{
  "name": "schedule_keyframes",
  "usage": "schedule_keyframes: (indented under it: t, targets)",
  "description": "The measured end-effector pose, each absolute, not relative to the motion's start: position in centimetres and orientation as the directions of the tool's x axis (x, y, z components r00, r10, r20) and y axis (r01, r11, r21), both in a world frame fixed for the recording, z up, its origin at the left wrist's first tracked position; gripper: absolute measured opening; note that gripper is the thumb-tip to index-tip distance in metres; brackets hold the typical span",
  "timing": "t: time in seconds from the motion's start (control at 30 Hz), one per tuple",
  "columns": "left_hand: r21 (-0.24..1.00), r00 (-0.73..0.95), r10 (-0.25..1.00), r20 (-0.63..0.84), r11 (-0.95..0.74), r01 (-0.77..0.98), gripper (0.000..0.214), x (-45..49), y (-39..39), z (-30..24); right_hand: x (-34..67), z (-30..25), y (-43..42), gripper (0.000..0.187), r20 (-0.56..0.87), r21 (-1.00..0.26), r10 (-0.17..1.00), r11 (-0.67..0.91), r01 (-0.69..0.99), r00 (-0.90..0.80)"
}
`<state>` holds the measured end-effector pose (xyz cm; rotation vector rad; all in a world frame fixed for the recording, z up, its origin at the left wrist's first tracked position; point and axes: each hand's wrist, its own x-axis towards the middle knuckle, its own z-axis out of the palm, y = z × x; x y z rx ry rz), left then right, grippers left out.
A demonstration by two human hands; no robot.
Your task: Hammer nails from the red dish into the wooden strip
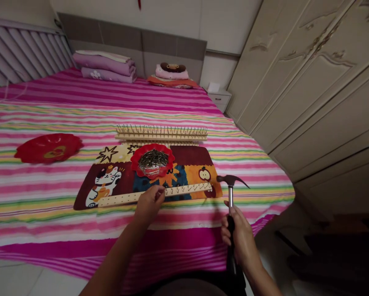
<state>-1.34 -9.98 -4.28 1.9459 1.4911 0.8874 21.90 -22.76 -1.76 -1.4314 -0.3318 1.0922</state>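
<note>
Two hands are in view, well apart from each other. The right hand (240, 234) is closed around the black handle of one hammer (231, 196), whose head is raised near the right end of one wooden strip (184, 189). This strip lies on one patterned mat (192, 155), which is spread on one bed (49, 197) with striped covers. The left hand (150, 202) is at the middle of the strip, its thumb and fingers brought close together; I cannot tell if one nail is between them. To the right of this hand, a line of nails stands in the strip, too small to count surely, and to the left the holes are bare. One red bowl (134, 160) sits on the mat behind the strip and holds one heap of loose nails (153, 160), too many for counting. Behind the bowl is one group of nail-filled strips (161, 135), whose exact number I cannot tell. One red plate (50, 149) lies apart on the left side of the bed. At the far end there are two piles of folded bedding (107, 68), before one grey headboard (160, 45).
</note>
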Motion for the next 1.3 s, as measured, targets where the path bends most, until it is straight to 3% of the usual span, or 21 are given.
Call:
schedule_keyframes:
  t: [0.1, 0.2, 0.33, 0.47, 0.83, 1.17, 1.3]
  targets:
    - [0.652, 0.108, 0.967, 0.229, -0.235, 0.721, 0.019, -2.4, -8.3, -2.4, 22.8, -4.7, -22.6, 0.042, -0.490, -0.810, 0.726, -0.175, -0.560, 0.482]
    - [0.450, 0.121, 0.955, 0.271, -0.237, 0.861, 0.020, -2.9, -5.4, -0.4, 22.8, -7.0, -22.7, 0.043, -0.517, -0.753, 0.736, -0.148, -0.642, 0.437]
    - [0.156, 0.206, 0.977, 0.051, -0.212, 0.965, 0.023, -2.0, -1.8, 1.0, 22.5, -8.5, -22.9, 0.044, -0.486, -0.762, 0.743, -0.103, -0.640, 0.460]
    - [0.027, 0.179, 0.970, -0.167, -0.177, 0.984, 0.028, -0.7, 0.1, 0.8, 22.8, -8.8, -22.8, 0.046, -0.489, -0.749, 0.757, -0.110, -0.653, 0.434]
    - [0.042, 0.302, 0.914, -0.272, -0.302, 0.952, 0.023, -0.8, 1.6, 0.8, 23.1, -8.8, -22.8, 0.051, -0.506, -0.706, 0.764, -0.099, -0.701, 0.401]
    - [0.105, 0.354, 0.924, -0.147, -0.341, 0.934, 0.024, -1.3, 0.8, 1.1, 23.1, -8.8, -22.6, 0.048, -0.516, -0.697, 0.759, -0.102, -0.710, 0.398]
    - [0.256, 0.285, 0.959, -0.005, -0.274, 0.927, 0.027, -2.3, 0.2, 2.1, 23.2, -8.9, -22.8, 0.044, -0.508, -0.684, 0.778, -0.103, -0.722, 0.371]
